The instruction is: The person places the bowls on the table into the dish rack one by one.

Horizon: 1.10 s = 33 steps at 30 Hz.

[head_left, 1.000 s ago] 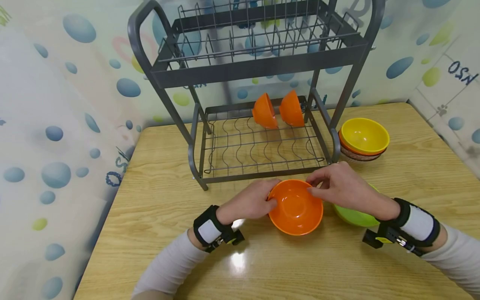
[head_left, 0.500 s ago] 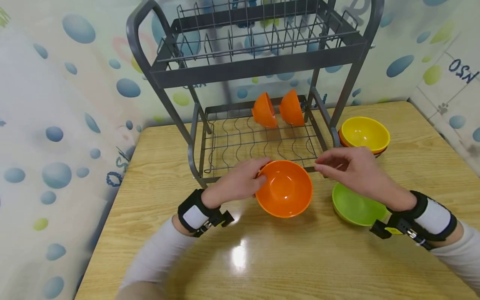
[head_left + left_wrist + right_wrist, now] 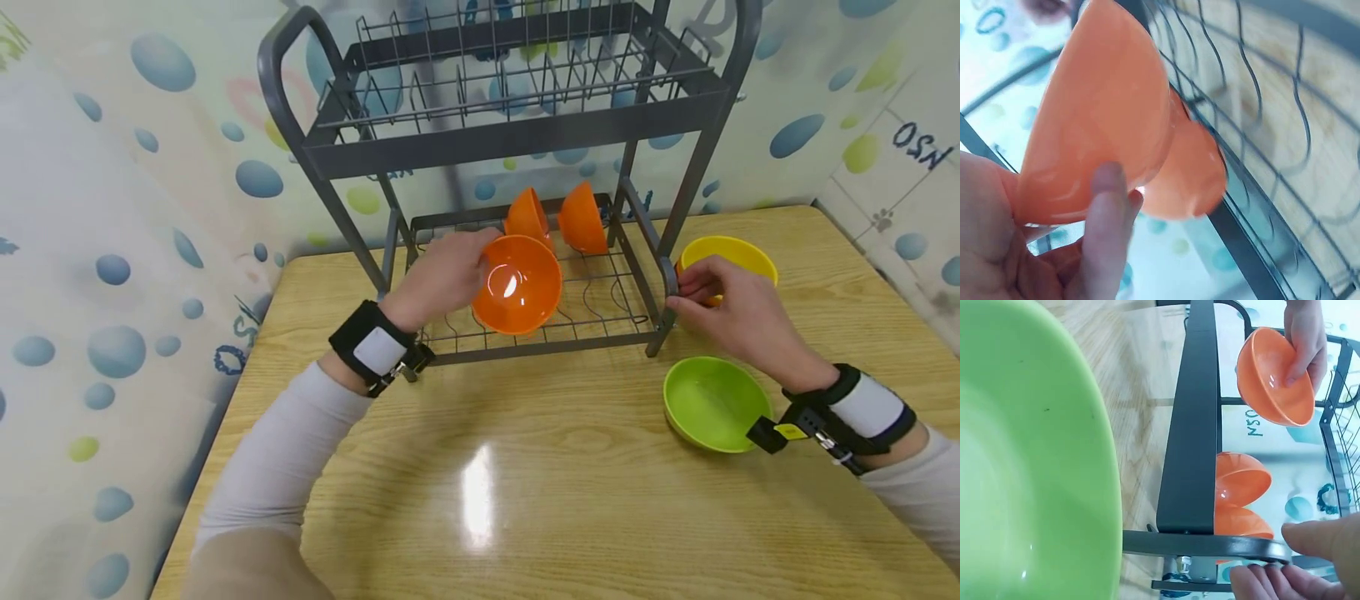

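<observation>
My left hand (image 3: 442, 275) grips an orange bowl (image 3: 517, 287) by its rim, thumb and fingers on opposite sides of the wall. The bowl is tilted, its inside toward the head camera, over the lower tier of a dark grey dish rack (image 3: 517, 133). Behind it two orange bowls (image 3: 582, 218) stand on edge in that tier; the left wrist view has one rack bowl (image 3: 1185, 172) close by the held one. At the rack's right end my right hand (image 3: 738, 312) pinches the side rail (image 3: 1260, 545) between thumb and fingers.
A green bowl (image 3: 716, 404) sits on the wooden table (image 3: 570, 500) below the right hand. Partly behind that hand is a yellow bowl (image 3: 731, 247), stacked on others. The rack's upper wire tier overhangs the lower one. A patterned wall (image 3: 112, 350) closes off the back.
From the table's middle, my left hand has carried the orange bowl up and leftward into the rack's lower level. The right hand has let go of that bowl and moved to the rack's side rail.
</observation>
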Available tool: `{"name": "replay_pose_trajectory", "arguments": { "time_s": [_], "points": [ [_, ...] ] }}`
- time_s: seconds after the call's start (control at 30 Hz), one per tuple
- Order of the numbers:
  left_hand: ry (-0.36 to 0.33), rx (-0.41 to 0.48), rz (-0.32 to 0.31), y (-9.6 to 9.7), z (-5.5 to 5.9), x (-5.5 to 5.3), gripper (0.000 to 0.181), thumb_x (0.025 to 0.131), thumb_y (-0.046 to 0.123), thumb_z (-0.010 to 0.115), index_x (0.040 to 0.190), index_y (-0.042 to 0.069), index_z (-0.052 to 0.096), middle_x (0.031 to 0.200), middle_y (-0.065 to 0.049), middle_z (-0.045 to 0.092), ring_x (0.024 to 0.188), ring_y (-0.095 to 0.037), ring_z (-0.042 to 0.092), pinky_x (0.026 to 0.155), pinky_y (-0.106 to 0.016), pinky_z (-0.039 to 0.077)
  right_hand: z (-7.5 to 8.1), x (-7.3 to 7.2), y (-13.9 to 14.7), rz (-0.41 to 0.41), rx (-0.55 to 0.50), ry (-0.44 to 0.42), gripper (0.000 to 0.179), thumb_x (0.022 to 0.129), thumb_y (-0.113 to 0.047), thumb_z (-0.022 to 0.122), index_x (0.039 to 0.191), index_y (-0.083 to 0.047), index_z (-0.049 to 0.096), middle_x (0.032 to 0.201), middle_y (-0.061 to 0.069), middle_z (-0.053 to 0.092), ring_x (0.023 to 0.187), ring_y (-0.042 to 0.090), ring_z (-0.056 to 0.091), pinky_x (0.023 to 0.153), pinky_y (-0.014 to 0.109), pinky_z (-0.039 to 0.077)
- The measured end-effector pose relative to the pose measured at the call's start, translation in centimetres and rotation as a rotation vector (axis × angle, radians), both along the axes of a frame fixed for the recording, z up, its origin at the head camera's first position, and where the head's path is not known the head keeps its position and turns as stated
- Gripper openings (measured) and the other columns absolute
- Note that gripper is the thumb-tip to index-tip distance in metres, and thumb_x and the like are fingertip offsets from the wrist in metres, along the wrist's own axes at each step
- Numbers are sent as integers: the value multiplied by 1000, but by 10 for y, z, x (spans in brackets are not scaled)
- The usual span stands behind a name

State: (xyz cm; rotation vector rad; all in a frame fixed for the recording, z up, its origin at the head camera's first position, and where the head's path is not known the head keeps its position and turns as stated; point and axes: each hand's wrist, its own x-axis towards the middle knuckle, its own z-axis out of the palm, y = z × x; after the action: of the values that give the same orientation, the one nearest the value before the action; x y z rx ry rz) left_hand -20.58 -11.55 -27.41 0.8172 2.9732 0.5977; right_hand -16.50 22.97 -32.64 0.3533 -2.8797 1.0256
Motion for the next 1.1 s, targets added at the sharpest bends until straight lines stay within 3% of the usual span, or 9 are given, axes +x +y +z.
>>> {"name": "replay_pose_trajectory", "arguments": {
  "time_s": [0.13, 0.3, 0.53, 0.8, 0.93, 1.1],
  "points": [
    [24, -61, 95, -5, 5, -19, 32, 95, 4, 40, 123, 5, 56, 103, -12, 67, 69, -18, 62, 63, -29, 54, -3, -6, 3, 34, -35, -112, 46, 91, -32, 62, 123, 0, 55, 114, 21, 65, 98, 31, 64, 74, 11, 49],
    [55, -115, 191, -8, 11, -36, 37, 92, 1, 41, 128, 1, 51, 105, -18, 65, 72, -23, 62, 61, -32, 54, -9, -12, 8, 58, -111, -252, 47, 94, -30, 58, 129, 1, 51, 121, 22, 65, 102, 22, 67, 79, 19, 54],
    [61, -193, 326, -8, 14, -51, 33, 93, 4, 42, 125, -2, 49, 90, -18, 62, 66, -27, 61, 58, -34, 54, -6, -17, 9, 74, -83, -267, 47, 94, -27, 58, 129, 3, 50, 117, 23, 66, 104, 30, 66, 76, 13, 51],
    [91, -320, 397, -8, 15, -68, 31, 94, 10, 41, 119, -5, 49, 76, -12, 49, 62, -28, 56, 54, -32, 50, -5, -19, 10, 84, -61, -278, 46, 95, -27, 57, 130, 2, 50, 115, 22, 67, 103, 31, 66, 79, 18, 53],
    [85, -372, 434, -7, 14, -78, 33, 93, 12, 42, 120, -5, 50, 79, -14, 53, 67, -30, 59, 59, -35, 54, -5, -21, 11, 87, -57, -287, 47, 95, -27, 56, 131, 2, 50, 116, 21, 67, 104, 30, 66, 80, 21, 54],
    [67, -388, 516, -5, 9, -90, 33, 93, 15, 46, 121, -2, 52, 97, -19, 61, 83, -32, 63, 68, -40, 58, -5, -22, 12, 88, -58, -288, 48, 95, -28, 57, 132, 2, 50, 116, 21, 68, 102, 29, 66, 78, 18, 53]
  ]
}}
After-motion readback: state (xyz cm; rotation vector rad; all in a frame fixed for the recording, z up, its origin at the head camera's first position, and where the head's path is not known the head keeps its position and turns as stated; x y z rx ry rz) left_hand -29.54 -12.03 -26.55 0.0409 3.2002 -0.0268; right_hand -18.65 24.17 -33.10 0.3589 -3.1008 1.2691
